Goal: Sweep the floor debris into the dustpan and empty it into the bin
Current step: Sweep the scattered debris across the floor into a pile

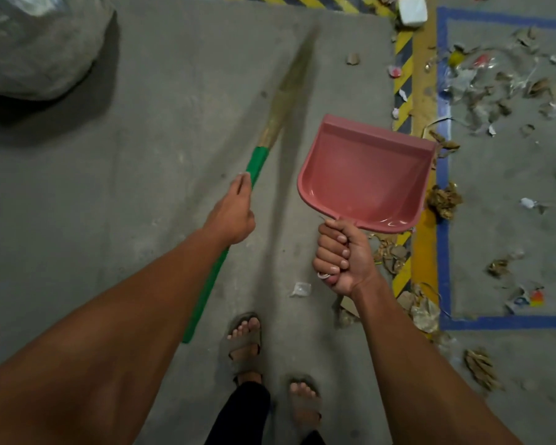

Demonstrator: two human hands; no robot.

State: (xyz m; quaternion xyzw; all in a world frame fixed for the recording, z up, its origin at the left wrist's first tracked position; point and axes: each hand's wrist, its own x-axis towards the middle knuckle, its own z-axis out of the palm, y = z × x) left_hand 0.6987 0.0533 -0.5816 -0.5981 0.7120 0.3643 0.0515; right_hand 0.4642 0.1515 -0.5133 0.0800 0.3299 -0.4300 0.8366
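Two bare forearms reach over a concrete floor [174,91]: the right hand [341,255] fists tightly around the handle of a pink dustpan [363,175], held empty in the air, while the left hand [231,213] wraps the green handle of a grass broom [260,159]. Debris [495,88] litters the blue-taped zone at right, well apart from the dustpan; a grey sack [39,43] sits upper left.

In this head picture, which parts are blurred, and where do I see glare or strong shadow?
Head view: the broom bristle end is smeared by motion blur; the pink dustpan is sharp, with small glare spots near its handle; a dark shadow lies under the grey sack; the wide lens stretches both forearms.
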